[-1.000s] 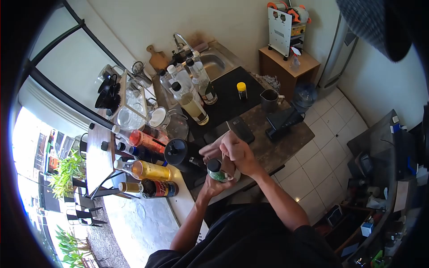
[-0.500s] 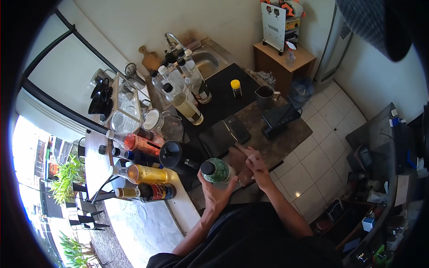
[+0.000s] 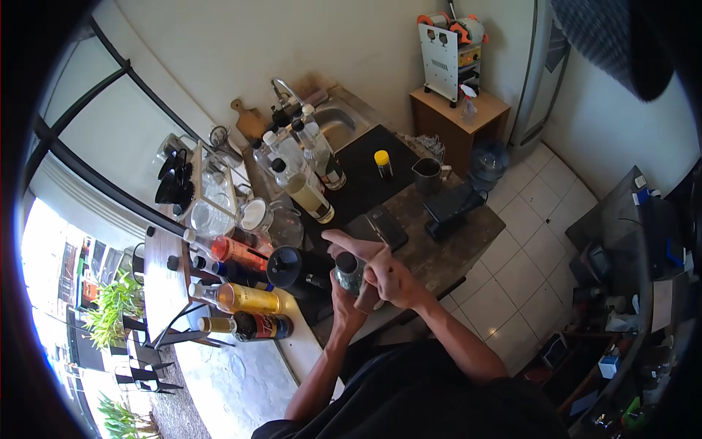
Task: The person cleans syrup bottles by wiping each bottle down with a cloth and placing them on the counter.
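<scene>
My left hand is wrapped round the lower part of a bottle with a black cap, close in front of me at the counter edge. My right hand grips a brownish-pink cloth against the near right side of the bottle. One end of the cloth sticks out past the bottle's far side, and another part hangs below my fingers. Hands and cloth hide much of the bottle's body. Just left of it stands a black lidded canister.
Several syrup bottles, among them a yellow one, line the left side. Clear bottles stand near the sink. A yellow-capped jar, a metal pitcher and a black device occupy the counter's far right.
My right hand has moved left with the cloth, from beside the bottle onto it. The cloth now covers part of the bottle. The view has shifted slightly.
</scene>
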A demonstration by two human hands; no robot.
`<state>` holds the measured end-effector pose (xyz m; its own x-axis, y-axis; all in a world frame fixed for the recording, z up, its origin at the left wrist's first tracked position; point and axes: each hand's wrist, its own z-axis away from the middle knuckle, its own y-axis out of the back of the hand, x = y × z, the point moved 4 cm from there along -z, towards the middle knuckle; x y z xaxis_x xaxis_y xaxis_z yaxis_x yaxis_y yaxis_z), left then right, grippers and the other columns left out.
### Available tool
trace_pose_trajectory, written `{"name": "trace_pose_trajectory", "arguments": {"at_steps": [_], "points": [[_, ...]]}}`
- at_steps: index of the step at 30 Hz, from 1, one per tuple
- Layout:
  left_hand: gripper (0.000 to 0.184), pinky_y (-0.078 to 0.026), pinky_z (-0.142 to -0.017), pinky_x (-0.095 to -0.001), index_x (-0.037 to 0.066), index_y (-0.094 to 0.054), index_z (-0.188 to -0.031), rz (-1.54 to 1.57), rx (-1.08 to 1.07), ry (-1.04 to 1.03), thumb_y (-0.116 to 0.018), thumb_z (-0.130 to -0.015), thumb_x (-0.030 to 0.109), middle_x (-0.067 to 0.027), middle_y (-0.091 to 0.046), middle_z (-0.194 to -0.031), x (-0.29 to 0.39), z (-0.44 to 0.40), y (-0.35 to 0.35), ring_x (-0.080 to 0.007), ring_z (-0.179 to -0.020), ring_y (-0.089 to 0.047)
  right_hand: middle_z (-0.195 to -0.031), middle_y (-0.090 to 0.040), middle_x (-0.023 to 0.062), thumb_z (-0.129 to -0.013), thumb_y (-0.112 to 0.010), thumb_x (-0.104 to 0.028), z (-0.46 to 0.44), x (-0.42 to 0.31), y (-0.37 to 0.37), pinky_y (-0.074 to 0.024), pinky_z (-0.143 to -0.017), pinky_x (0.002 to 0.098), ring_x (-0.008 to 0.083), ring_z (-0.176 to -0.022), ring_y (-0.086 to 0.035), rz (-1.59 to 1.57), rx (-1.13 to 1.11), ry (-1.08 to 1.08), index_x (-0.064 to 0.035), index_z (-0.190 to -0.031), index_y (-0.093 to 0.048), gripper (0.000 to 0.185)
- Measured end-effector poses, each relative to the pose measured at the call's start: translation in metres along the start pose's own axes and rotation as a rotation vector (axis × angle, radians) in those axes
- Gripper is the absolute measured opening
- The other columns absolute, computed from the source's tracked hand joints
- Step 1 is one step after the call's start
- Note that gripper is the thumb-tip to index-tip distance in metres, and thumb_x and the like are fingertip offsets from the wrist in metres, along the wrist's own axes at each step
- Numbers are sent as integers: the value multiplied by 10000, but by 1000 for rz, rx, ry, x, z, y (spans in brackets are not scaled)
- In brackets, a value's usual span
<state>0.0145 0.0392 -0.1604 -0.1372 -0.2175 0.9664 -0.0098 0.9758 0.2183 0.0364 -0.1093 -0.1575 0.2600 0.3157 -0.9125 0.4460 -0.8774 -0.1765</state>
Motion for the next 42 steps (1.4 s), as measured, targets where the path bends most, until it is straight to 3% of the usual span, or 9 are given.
{"name": "trace_pose_trajectory", "arguments": {"at_steps": [2,11,14,23,32,35,38,41,42], "points": [[669,-494,-871,-328,35,-450,-1235,-235,-37,-88,-841,-709,172,-90,-607,-1121,16,-3,3,-191,-1028,-615,-1291,-556,116,-907,-596,-150,21,23,8,-426,-937,301,158,-1128,-523,-103,-107,-284,-32,-1073,-580,203],[618,-496,-905,-349,1,-515,-1195,159,-102,-86,-820,-676,140,-102,-609,-1099,116,-28,17,-189,-1008,-605,-1444,-454,193,-958,-509,-133,28,-39,-7,-410,-1009,365,264,-1268,-482,-287,118,278,0,-1018,-579,161],[599,-494,-901,-352,1,-531,-1174,138,-96,-83,-813,-666,146,-106,-603,-1115,127,-31,16,-192,-1010,-602,-1459,-430,225,-977,-482,-126,21,-63,-6,-371,-1073,401,337,-1330,-434,309,177,336,20,-1092,-557,200],[619,-499,-915,-333,-21,-516,-1215,117,-3,-296,-815,-685,89,-105,-611,-1119,143,-33,3,-191,-1007,-616,-1258,-585,128,-1011,-526,-316,7,-26,10,-467,-945,296,180,-1125,-577,-483,463,-136,28,-1223,-507,404],[619,-502,-899,-337,-26,-482,-1251,-18,106,-213,-801,-727,57,-115,-595,-1143,114,-31,-1,-186,-1004,-603,-958,-695,159,-954,-625,-303,28,5,24,-525,-765,328,260,-868,-695,298,616,-495,-22,-1105,-599,319],[626,-501,-891,-323,-28,-491,-1240,-146,175,-282,-825,-719,68,-111,-598,-1123,108,-31,1,-185,-998,-605,-864,-693,180,-912,-675,-268,35,8,16,-534,-728,363,327,-818,-695,411,535,-140,-12,-1089,-596,321],[561,-509,-837,-308,-18,-534,-1174,-104,370,-271,-843,-718,89,-105,-614,-1071,108,-36,15,-175,-922,-609,-1051,-664,208,-892,-683,-212,34,-1,8,-542,-730,361,326,-803,-697,431,457,-153,-3,-1135,-571,339],[555,-512,-802,-300,3,-509,-1151,-18,419,-155,-840,-715,87,-87,-603,-1027,105,-41,25,-158,-905,-606,-1275,-542,247,-856,-703,-231,22,-8,-3,-526,-805,422,372,-932,-668,-260,441,-130,20,-1250,-501,509],[615,-510,-798,-288,11,-466,-1194,43,444,-102,-841,-713,89,-87,-589,-1046,100,-42,25,-151,-918,-600,-1331,-482,253,-844,-709,-252,14,-26,-7,-503,-840,453,395,-997,-632,381,404,97,31,-1289,-458,584]]}}
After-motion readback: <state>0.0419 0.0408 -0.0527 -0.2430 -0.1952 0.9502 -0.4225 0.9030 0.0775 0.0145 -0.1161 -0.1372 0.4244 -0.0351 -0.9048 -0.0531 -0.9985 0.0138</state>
